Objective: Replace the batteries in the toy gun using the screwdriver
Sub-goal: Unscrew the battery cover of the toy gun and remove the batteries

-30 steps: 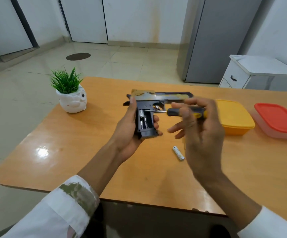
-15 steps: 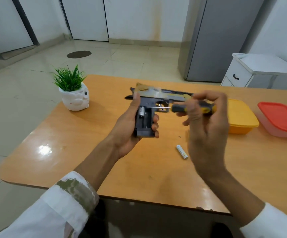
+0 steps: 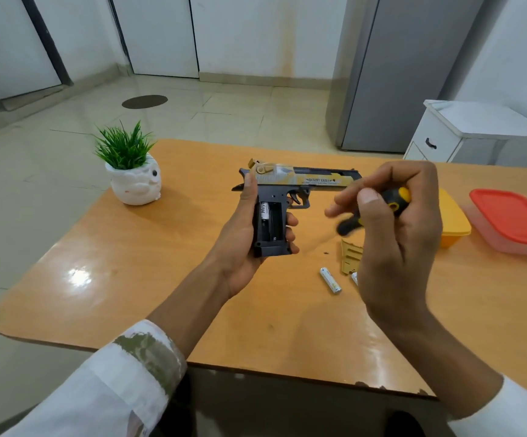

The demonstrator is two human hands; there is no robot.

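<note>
My left hand (image 3: 240, 244) grips the toy gun (image 3: 287, 197) by its black handle, held above the table with the gold barrel pointing right. The battery bay in the handle stands uncovered, with one battery (image 3: 264, 212) in its left slot. My right hand (image 3: 394, 234) holds the black-and-yellow screwdriver (image 3: 382, 206) to the right of the gun, handle up, clear of the grip. On the table lie a loose battery (image 3: 330, 280), the tan battery cover (image 3: 350, 257) and the end of a second battery (image 3: 355, 278) partly hidden behind my right hand.
A white pot with a green plant (image 3: 132, 171) stands at the table's back left. A yellow lidded box (image 3: 453, 222) and a red-lidded box (image 3: 514, 219) sit at the right. A small dark speck (image 3: 326, 253) lies near the cover. The wooden table (image 3: 161, 279) ends near me.
The screwdriver tip was in the gun's battery bay; my right hand has since pulled it away to the right and tilted it. The tan cover and second battery now show.
</note>
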